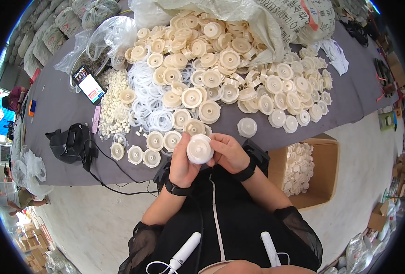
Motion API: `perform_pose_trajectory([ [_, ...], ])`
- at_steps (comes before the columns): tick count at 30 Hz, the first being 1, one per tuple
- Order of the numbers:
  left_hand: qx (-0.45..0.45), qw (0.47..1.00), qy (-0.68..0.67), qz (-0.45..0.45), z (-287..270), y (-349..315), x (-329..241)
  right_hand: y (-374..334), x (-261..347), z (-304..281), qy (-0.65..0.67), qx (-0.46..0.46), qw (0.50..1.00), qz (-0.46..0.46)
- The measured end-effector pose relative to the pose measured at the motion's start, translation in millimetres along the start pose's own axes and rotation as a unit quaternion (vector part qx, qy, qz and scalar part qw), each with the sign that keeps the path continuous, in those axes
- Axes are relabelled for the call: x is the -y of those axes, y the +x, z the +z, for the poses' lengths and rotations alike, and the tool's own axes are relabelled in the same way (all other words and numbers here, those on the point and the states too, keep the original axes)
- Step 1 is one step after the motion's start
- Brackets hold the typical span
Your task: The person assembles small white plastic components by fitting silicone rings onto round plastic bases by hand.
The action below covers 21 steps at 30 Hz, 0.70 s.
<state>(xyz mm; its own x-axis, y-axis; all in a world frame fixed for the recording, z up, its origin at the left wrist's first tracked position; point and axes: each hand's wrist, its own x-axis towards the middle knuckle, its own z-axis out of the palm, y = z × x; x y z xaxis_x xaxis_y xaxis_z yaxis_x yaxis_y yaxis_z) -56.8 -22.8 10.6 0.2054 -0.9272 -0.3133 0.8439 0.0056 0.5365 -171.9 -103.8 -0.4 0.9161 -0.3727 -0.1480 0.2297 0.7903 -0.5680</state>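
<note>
Close to my body at the table's near edge, my left hand [180, 165] and my right hand [230, 153] grip one round white plastic cap [199, 149] between them. Its smooth, pale face is turned up. The left fingers and thumb close on its left side, while the right thumb and fingertips pinch its right rim. Just beyond the hands, several cream ribbed plastic caps [154, 141] lie with their hollow sides up. A single translucent white cap [247, 127] rests on the cloth ahead of my right hand.
A large heap of cream caps [211, 30] spills from a woven sack [296, 20]. Left of it lie translucent rings [143, 84], small cream plugs [112, 102], a phone [88, 85] and a black bag [68, 143] with cables. A cardboard box [323, 160] holding white caps stands at lower right.
</note>
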Motion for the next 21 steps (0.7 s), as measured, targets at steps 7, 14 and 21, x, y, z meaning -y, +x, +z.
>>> perform_pose_trajectory([
  [7, 0.102, 0.992, -0.050, 0.046, -0.8, 2.6, 1.6, -4.4, -7.9, 2.0, 0.037, 0.025, 0.990, -0.135],
  [14, 0.063, 0.981, -0.044, 0.176, 11.0, 14.4, 12.3, 0.8, -18.4, 9.1, 0.014, -0.099, 0.962, -0.253],
  [21, -0.050, 0.974, 0.052, 0.217, 13.9, 13.6, 22.2, 4.9, -15.2, 1.4, 0.100, -0.099, 0.956, -0.256],
])
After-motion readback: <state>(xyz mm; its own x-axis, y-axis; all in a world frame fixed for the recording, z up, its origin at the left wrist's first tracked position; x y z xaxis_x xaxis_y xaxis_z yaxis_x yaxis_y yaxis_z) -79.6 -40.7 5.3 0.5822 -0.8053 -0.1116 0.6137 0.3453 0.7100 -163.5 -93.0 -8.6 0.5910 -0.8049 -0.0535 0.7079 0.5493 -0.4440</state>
